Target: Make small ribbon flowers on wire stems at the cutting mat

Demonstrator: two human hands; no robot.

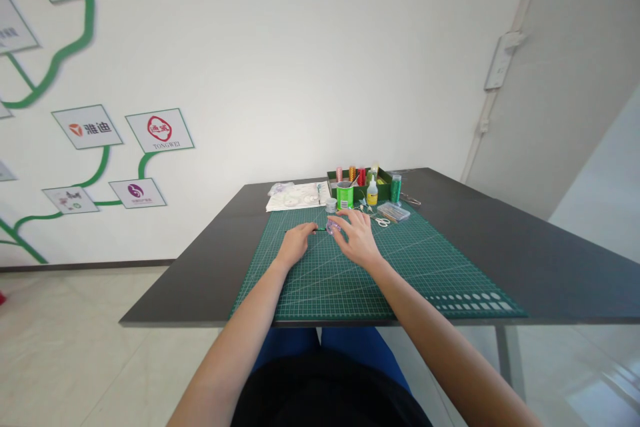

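Over the green gridded cutting mat (320, 287), my left hand (297, 243) is closed on a thin dark green stick (321, 229) lying roughly level. The stick's right end meets a small, see-through purple piece (331, 226), too small to make out fully. Thumb and fingers of my right hand (357, 238) pinch that purple piece from the right. Just beyond my hands stand a bright green can (345, 195) and a small round clear container (331, 205). White-handled scissors (383, 221) lie to the right of my right hand.
A dark green box (384, 188) with colored spools stands at the back, near a yellow-labelled glue bottle (372, 192) and a green glitter tube (396, 189). White printed sheets (295, 197) lie back left. A clear case (393, 211) rests right, on the black table (210, 240).
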